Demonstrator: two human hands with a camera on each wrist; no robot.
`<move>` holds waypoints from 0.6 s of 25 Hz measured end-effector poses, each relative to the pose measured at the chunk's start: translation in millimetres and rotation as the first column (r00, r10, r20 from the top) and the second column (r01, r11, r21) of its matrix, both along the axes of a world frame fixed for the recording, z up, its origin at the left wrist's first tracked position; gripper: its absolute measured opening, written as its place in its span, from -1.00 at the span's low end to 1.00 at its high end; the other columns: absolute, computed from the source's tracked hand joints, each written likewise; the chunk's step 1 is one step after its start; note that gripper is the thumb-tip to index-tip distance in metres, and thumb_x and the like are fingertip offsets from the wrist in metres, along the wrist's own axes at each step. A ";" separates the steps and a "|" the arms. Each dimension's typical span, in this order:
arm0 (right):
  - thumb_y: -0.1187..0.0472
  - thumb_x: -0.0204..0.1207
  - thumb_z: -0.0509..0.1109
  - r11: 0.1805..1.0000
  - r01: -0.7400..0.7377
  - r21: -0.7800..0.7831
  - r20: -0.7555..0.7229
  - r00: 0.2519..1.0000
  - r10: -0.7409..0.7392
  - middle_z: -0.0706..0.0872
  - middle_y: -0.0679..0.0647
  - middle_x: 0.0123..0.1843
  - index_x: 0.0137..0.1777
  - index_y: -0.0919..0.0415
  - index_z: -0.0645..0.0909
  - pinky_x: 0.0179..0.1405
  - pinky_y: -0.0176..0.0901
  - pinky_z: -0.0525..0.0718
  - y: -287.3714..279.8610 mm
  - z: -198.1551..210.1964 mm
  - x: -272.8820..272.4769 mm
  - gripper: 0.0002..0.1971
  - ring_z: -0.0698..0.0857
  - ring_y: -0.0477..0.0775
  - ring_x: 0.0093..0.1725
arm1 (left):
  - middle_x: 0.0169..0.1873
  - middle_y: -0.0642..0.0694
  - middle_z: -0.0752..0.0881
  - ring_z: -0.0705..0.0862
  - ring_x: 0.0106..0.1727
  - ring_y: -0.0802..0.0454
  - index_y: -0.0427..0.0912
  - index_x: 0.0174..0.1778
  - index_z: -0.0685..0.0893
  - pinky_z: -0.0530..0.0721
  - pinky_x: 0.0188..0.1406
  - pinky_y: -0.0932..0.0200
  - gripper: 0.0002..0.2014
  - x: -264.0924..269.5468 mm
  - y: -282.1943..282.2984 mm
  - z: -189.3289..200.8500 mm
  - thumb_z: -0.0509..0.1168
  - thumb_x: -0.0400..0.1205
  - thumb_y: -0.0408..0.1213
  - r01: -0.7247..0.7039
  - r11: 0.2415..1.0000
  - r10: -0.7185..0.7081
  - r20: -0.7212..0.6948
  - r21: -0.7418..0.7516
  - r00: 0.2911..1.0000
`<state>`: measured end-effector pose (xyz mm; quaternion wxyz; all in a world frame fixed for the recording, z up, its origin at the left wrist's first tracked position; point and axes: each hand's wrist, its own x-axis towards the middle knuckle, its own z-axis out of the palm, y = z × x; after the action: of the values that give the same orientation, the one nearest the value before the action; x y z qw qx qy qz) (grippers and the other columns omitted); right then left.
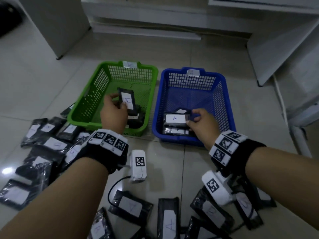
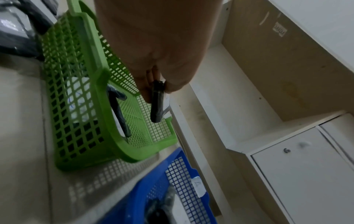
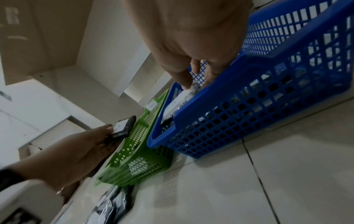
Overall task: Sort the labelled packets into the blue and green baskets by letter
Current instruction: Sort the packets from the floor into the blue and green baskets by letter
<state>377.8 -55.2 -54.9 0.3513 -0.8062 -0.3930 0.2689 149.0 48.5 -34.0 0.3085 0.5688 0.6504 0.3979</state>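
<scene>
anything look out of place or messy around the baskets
One packet lies half hidden behind the green basket, outside its far left wall, apart from the floor piles. Otherwise the left hand and right hand each hold a packet over their baskets.

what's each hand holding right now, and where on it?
Left hand pinches a black packet by its near end, above the green basket. Right hand grips the "A" packet by its right end, inside the blue basket.
</scene>
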 end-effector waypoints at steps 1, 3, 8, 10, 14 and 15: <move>0.28 0.48 0.44 1.000 -0.019 0.012 0.030 0.999 0.019 0.68 0.15 0.12 0.31 0.17 0.54 -0.10 -0.16 0.67 -3.3 1.5 -3.0 -0.61 0.71 0.10 -0.01 | 0.13 -0.16 0.73 0.69 0.11 -0.12 -0.14 0.33 0.51 0.55 0.06 0.15 -0.66 -3.7 4.3 -3.0 0.26 0.62 -0.26 0.024 1.000 -0.025 -0.058 -0.018 0.998; 0.36 0.51 0.38 0.996 -0.078 0.036 0.079 0.994 0.075 0.61 0.16 0.18 0.23 0.19 0.57 -0.19 -0.38 0.56 -13.0 5.4 -10.3 -0.70 0.67 0.03 -0.03 | 0.20 -0.24 0.71 0.68 0.18 -0.21 -0.14 0.36 0.55 0.61 0.15 0.04 -0.65 -10.3 8.6 -9.6 0.21 0.64 -0.28 0.126 0.987 -0.144 -0.205 -0.095 0.968; 0.38 0.48 0.37 0.960 -0.267 0.086 0.238 0.941 0.240 0.61 0.12 0.12 0.12 0.18 0.66 0.10 -0.36 0.48 -55.7 11.0 -23.8 -0.76 0.59 -0.03 0.09 | 0.13 -0.28 0.64 0.63 0.10 -0.18 -0.17 0.16 0.71 0.47 0.09 0.22 -0.72 -11.9 -22.9 -11.3 0.23 0.58 -0.36 0.307 0.949 -0.261 -0.357 0.078 0.897; 0.44 0.43 0.36 0.947 -0.298 0.120 0.271 0.928 0.258 0.59 0.06 0.03 0.04 0.19 0.69 0.11 -0.28 0.50 -82.6 10.6 -23.3 -0.75 0.56 -0.02 0.07 | -0.02 -0.18 0.64 0.62 -0.06 -0.02 -0.17 -0.02 0.73 0.44 -0.07 0.38 -0.83 -0.5 -59.2 -15.2 0.27 0.54 -0.36 0.396 0.897 -0.336 -0.282 0.195 0.899; 0.51 0.40 0.31 0.962 -0.271 -0.010 0.288 0.921 0.263 0.55 0.04 -0.05 0.00 0.22 0.70 0.10 -0.18 0.52 -142.3 -4.2 -1.6 -0.72 0.57 0.05 0.03 | -0.16 0.01 0.69 0.60 -0.26 0.22 -0.06 -0.04 0.71 0.53 -0.19 0.52 -0.88 33.1 -139.9 -42.3 0.38 0.52 -0.29 0.744 0.666 -0.742 -0.163 -0.060 0.651; 0.52 0.39 0.30 0.963 -0.262 -0.062 0.287 0.919 0.269 0.59 0.09 -0.03 0.02 0.21 0.71 0.15 -0.11 0.55 -154.2 -15.2 9.5 -0.69 0.59 0.12 0.07 | -0.09 0.00 0.69 0.61 -0.20 0.20 -0.05 0.03 0.70 0.58 -0.10 0.42 -0.80 42.6 -155.0 -54.7 0.42 0.49 -0.26 0.814 0.560 -0.827 -0.162 -0.152 0.538</move>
<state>387.2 -209.4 -70.1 0.2404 -0.7801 -0.5433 0.1961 191.6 -106.5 -88.7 0.4030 0.8370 0.3488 0.1240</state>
